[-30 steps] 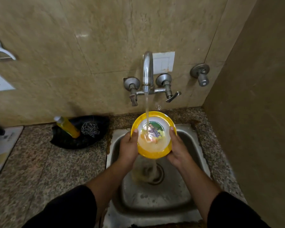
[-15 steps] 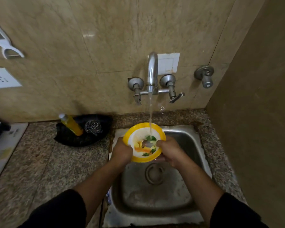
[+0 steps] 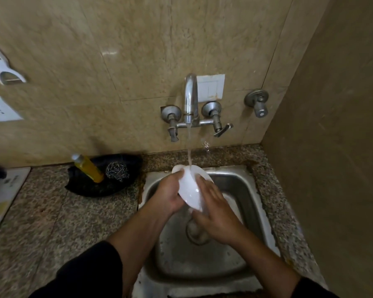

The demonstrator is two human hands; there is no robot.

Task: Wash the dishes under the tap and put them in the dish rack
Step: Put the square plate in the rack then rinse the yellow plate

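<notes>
A white bowl (image 3: 191, 188) is held over the steel sink (image 3: 253, 190), at about 12 o'clock from the drain (image 3: 195, 232). It is tipped so that its plain white underside faces the camera. The stream of water (image 3: 189, 151) from the tap (image 3: 190, 97) falls straight onto the bowl's upper edge.

The left hand (image 3: 167, 195) is at the bowl's 9 o'clock. It grips the bowl by that side, with the thumb across the rim near the top and the fingers hidden behind it. The right hand (image 3: 215, 214) is at the bowl's 4 o'clock. Its fingers are fairly straight and spread, lying flat on the white underside without closing round anything; this hand is a little blurred. The bowl sits between the two hands and touches both. Both forearms come up from 6 o'clock out of dark sleeves (image 3: 91, 274).

On the speckled stone worktop (image 3: 58, 222), at 9 o'clock from the sink, lies a black tray (image 3: 88, 188). It holds a leaning yellow bottle (image 3: 88, 168) and, just beside it, a steel scrubber (image 3: 117, 171). On the tiled wall a white plate (image 3: 212, 88) sits behind the tap, and a separate valve (image 3: 257, 102) is at the tap's 3 o'clock.
</notes>
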